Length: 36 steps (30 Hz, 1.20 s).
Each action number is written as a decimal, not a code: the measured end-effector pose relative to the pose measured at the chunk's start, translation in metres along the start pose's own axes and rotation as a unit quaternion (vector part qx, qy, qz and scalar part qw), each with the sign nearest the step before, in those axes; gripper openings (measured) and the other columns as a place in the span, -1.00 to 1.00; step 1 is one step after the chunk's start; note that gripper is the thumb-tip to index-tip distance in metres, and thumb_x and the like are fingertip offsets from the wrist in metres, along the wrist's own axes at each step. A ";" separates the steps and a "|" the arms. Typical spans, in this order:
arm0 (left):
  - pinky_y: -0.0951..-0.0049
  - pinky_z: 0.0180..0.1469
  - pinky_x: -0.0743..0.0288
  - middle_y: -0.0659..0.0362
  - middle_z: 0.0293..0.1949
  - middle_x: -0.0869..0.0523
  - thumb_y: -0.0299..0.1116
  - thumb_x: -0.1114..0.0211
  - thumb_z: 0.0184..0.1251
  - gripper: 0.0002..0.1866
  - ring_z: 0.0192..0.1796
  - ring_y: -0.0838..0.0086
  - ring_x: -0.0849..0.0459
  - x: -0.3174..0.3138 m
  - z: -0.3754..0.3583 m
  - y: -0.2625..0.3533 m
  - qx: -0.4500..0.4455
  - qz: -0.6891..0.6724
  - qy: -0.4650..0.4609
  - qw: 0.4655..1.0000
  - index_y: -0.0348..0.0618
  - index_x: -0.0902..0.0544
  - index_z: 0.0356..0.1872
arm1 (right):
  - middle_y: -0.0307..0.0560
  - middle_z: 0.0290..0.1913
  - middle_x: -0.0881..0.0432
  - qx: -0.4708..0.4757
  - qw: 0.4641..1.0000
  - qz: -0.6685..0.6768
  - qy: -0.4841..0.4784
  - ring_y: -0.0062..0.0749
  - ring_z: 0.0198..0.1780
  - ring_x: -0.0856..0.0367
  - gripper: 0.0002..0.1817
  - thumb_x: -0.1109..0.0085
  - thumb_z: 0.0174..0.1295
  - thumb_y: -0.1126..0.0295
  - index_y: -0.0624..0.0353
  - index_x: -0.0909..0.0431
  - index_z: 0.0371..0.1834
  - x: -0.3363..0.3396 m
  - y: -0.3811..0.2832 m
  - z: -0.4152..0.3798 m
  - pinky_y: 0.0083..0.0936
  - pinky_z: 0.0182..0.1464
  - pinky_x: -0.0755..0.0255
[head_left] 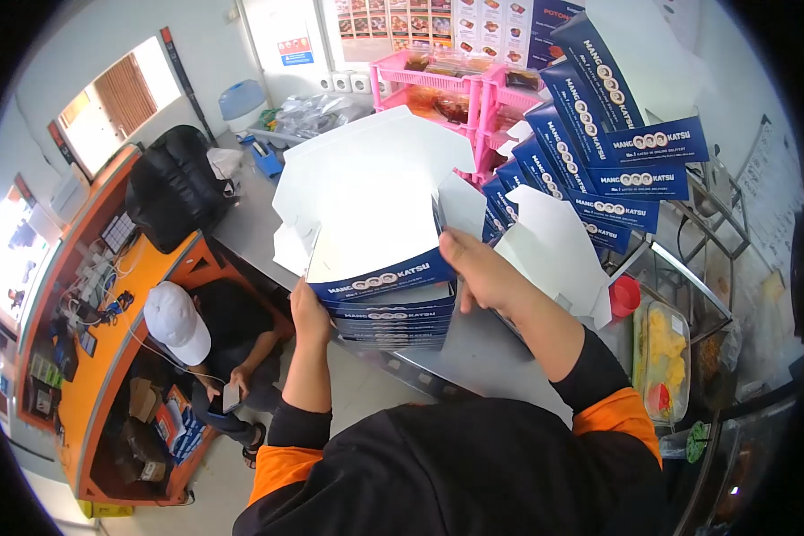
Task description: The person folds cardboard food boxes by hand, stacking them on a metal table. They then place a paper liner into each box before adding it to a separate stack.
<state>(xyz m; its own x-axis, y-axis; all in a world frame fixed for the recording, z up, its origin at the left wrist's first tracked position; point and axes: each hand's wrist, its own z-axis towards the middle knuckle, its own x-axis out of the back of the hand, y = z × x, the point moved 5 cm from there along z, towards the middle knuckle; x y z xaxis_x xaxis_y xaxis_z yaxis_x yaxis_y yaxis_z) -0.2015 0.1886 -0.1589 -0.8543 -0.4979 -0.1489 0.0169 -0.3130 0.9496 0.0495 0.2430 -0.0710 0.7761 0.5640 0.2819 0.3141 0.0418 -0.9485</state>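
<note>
In front of me is a stack of nested blue and white cardboard food boxes [393, 329], printed "Mang Katsu". The top food box [380, 279] has its front wall raised and its white lid [366, 179] standing up behind it. My left hand [310, 314] is closed on the box's left front corner. At the right front corner, my right hand [473, 268] grips the wall, thumb towards the top edge; some of its fingers are hidden. Right of the stack is a white cardboard flap [554, 250] of another box.
Tall piles of made-up blue boxes [590, 134] lean at the back right. Behind are pink baskets [429, 80] with packed food. A red cup [624, 295] and a tray of yellow food [665, 357] stand at right. At left, a seated person in a white cap [178, 322] holds a phone.
</note>
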 end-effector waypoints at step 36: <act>0.27 0.05 -0.35 -0.15 -0.09 -0.57 -0.38 -0.02 0.15 -0.59 -0.05 0.02 -0.53 -0.022 0.064 0.056 -0.051 0.565 -0.297 0.768 -0.21 -0.51 0.05 | 0.09 0.13 -0.39 0.267 0.945 -0.171 0.085 0.01 0.36 -0.10 -0.65 -0.06 0.10 0.35 0.27 -0.50 -0.05 -0.011 0.037 0.013 -0.28 0.25 -0.16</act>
<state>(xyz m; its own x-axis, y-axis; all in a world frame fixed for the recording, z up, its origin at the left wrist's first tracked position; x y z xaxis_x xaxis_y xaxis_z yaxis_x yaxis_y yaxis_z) -0.2152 0.2340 -0.0852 -0.3511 -0.0509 0.9349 0.9363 -0.0294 0.3500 0.0452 0.2487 -0.1112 0.7702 0.3026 0.5615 0.2777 0.6334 -0.7223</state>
